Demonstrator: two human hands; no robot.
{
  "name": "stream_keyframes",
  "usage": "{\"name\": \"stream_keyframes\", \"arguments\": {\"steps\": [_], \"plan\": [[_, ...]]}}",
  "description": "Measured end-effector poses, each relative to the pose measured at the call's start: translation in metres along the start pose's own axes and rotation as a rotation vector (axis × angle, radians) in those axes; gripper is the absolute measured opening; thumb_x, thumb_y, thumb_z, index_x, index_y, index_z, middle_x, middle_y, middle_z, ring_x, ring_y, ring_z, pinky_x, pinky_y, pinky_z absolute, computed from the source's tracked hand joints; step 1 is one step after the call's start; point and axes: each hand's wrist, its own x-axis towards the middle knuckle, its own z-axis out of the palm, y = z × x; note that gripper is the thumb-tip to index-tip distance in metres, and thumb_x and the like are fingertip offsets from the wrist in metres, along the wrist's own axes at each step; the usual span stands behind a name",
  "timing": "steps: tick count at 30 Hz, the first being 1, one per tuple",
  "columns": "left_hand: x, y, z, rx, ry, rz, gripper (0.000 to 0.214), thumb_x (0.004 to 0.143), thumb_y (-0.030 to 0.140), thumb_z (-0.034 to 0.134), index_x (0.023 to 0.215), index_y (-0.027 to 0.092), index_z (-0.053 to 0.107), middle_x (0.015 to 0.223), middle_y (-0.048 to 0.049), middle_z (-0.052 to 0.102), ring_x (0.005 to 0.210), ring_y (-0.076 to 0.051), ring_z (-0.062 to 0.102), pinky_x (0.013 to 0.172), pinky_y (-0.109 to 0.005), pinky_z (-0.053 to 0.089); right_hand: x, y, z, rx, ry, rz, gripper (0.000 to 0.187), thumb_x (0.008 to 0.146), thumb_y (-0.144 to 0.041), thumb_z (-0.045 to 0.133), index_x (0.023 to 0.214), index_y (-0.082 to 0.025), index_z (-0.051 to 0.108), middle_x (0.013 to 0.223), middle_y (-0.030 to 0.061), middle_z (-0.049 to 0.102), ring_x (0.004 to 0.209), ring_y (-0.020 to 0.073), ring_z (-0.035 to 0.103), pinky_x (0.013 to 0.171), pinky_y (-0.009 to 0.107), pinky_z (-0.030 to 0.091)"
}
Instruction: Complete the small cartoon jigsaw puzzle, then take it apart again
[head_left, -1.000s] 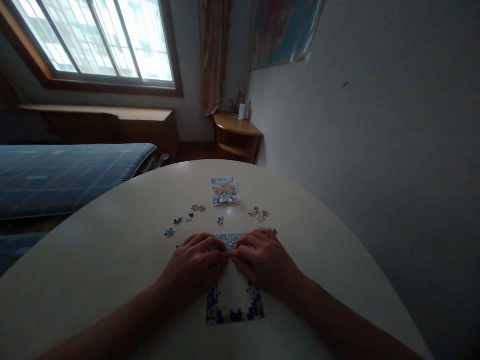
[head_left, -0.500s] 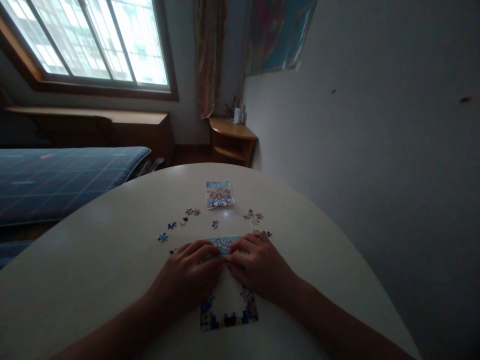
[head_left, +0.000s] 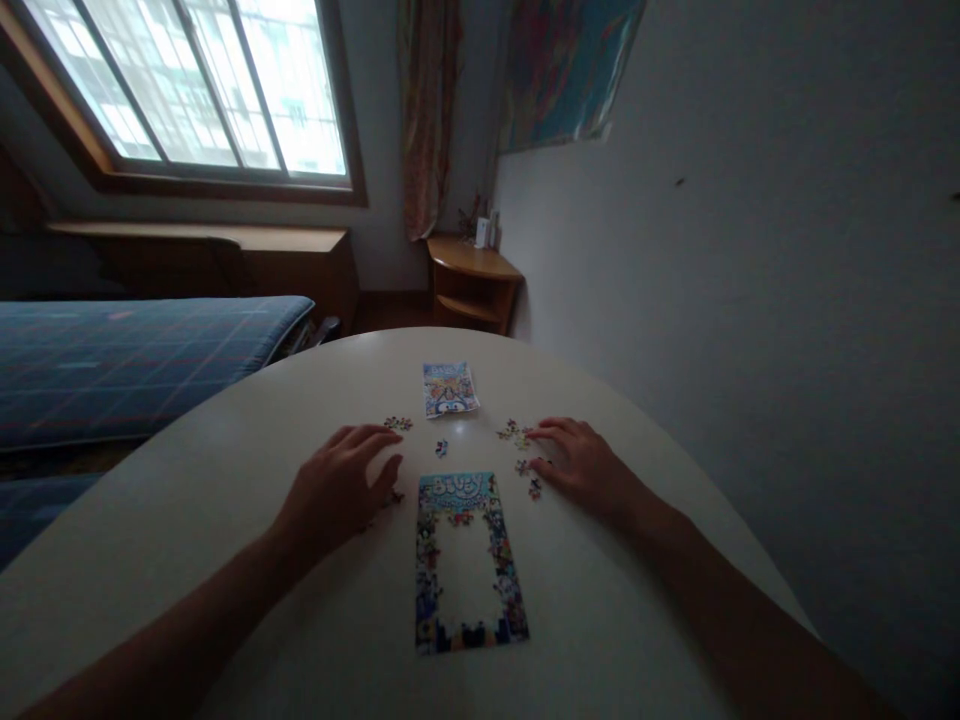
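Puzzle [head_left: 469, 560] lies flat mid-table [head_left: 225, 520], straight in front of the person: border done, top strip w/ lettering filled, centre bare. L hand [head_left: 337, 490] sits at the puzzle's 10 o'clock, palm down on the table, fingers spread, thumb near the puzzle's top-left corner. A dark piece [head_left: 391, 497] shows just by the thumb. R hand [head_left: 581, 462] is at 2 o'clock, palm down, fingers stretched & close together, tips touching a small pile of loose pieces [head_left: 514, 432]. Two stray pieces [head_left: 535, 488] lie btw. that hand and the puzzle. Picture card [head_left: 448, 388] at 12 o'clock, w/ a single piece [head_left: 441, 447] btw. card and puzzle. Bed [head_left: 135, 350] beyond the table, approx. 10 o'clock.
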Motion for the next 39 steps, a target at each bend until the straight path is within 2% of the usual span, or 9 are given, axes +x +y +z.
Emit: {"name": "stream_keyframes", "arguments": {"steps": [3,5,9,12,16,18,23,28,39], "plan": [[0.006,-0.027,0.006,0.039,-0.020,-0.110,0.036,0.094,0.037,0.048,0.123,0.020,0.061,0.125,-0.0081,0.064,0.115,-0.028,0.056,0.099,-0.048,0.048,0.001,-0.001,0.007,-0.012,0.011,0.056,0.035,0.090,-0.040,0.056,0.120,-0.023,0.063,0.129,0.0103,0.059,0.120,0.0272,0.051,0.103,0.048,0.040],[0.008,-0.033,0.010,0.000,-0.078,-0.042,0.042,0.097,0.037,0.042,0.133,0.019,0.055,0.136,-0.0075,0.058,0.125,-0.027,0.049,0.106,-0.046,0.043,0.002,-0.003,0.011,-0.021,0.026,0.063,0.036,0.091,-0.040,0.054,0.120,-0.021,0.062,0.129,0.0110,0.059,0.121,0.0274,0.051,0.104,0.048,0.039],[0.007,-0.025,0.016,-0.016,-0.215,0.120,0.047,0.100,0.034,0.034,0.145,0.023,0.042,0.152,-0.0035,0.042,0.141,-0.025,0.033,0.115,-0.050,0.030,0.004,-0.005,0.019,-0.016,0.057,0.035,0.036,0.092,-0.041,0.051,0.120,-0.020,0.061,0.129,0.0113,0.059,0.121,0.0269,0.051,0.104,0.047,0.038],[0.006,-0.019,0.015,-0.009,-0.241,0.128,0.044,0.100,0.036,0.033,0.140,0.022,0.049,0.148,-0.0046,0.048,0.139,-0.025,0.038,0.114,-0.051,0.030,0.005,-0.005,0.021,-0.012,0.058,0.021,0.036,0.093,-0.041,0.051,0.121,-0.020,0.061,0.129,0.0112,0.060,0.122,0.0261,0.051,0.105,0.046,0.038],[0.007,-0.015,0.011,-0.035,-0.153,0.115,0.037,0.100,0.037,0.036,0.120,0.021,0.063,0.123,-0.0070,0.067,0.119,-0.023,0.058,0.105,-0.046,0.043,0.004,-0.006,0.019,-0.013,0.041,0.013,0.036,0.093,-0.041,0.051,0.121,-0.021,0.061,0.130,0.0106,0.059,0.123,0.0257,0.050,0.106,0.046,0.037],[0.007,-0.013,0.011,-0.040,-0.118,0.105,0.032,0.098,0.036,0.042,0.112,0.021,0.066,0.114,-0.0067,0.071,0.108,-0.023,0.063,0.099,-0.045,0.047,0.003,-0.008,0.019,-0.012,0.036,0.014,0.036,0.093,-0.040,0.051,0.122,-0.021,0.061,0.131,0.0106,0.059,0.124,0.0257,0.050,0.106,0.046,0.037],[0.006,-0.015,0.014,-0.019,-0.066,0.074,0.027,0.093,0.033,0.051,0.113,0.022,0.067,0.117,-0.0062,0.070,0.107,-0.025,0.064,0.096,-0.046,0.048,0.004,-0.007,0.020,-0.019,0.038,0.018,0.036,0.092,-0.039,0.052,0.121,-0.021,0.062,0.131,0.0109,0.059,0.124,0.0254,0.050,0.106,0.046,0.037],[0.005,-0.015,0.010,-0.055,-0.106,0.113,0.019,0.092,0.033,0.055,0.092,0.026,0.072,0.102,-0.0001,0.074,0.098,-0.023,0.065,0.092,-0.044,0.047,0.004,-0.006,0.019,-0.019,0.024,0.012,0.037,0.092,-0.039,0.053,0.123,-0.021,0.061,0.133,0.0102,0.058,0.125,0.0250,0.049,0.108,0.045,0.036],[0.010,-0.018,0.009,-0.188,-0.206,-0.066,0.019,0.090,0.033,0.053,0.092,0.023,0.069,0.098,-0.0038,0.072,0.097,-0.023,0.061,0.090,-0.039,0.048,0.004,-0.005,0.020,-0.022,0.022,0.009,0.037,0.093,-0.040,0.051,0.123,-0.021,0.061,0.133,0.0104,0.059,0.125,0.0247,0.049,0.107,0.044,0.037]]}}
